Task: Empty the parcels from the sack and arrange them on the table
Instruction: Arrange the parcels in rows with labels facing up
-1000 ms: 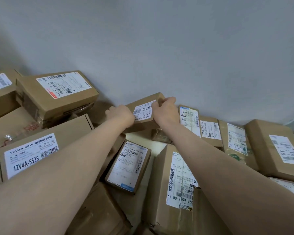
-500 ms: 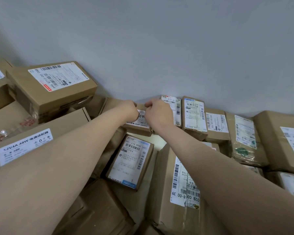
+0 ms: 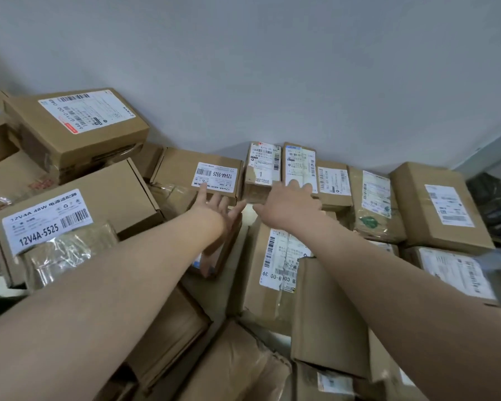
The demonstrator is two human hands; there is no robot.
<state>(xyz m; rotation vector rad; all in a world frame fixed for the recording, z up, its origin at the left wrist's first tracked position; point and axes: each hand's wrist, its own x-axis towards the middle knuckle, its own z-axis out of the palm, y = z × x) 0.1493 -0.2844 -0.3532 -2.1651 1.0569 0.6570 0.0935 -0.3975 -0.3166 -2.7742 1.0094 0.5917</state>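
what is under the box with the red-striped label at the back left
The red-striped box sits stacked on other parcels; a taped carton peeks out under its front edge. Whatever lies deeper beneath is covered by the box.

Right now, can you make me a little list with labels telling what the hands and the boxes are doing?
Place: cardboard parcels packed together below a grey wall
Left hand: open, fingers spread, fingertips at the small 12V4A-5525 box
Right hand: open, fingertips on the box with a blue-topped label
Between those boxes: narrow box marked 1, against the wall
Held: nothing
Left side: bigger 12V4A-5525 box
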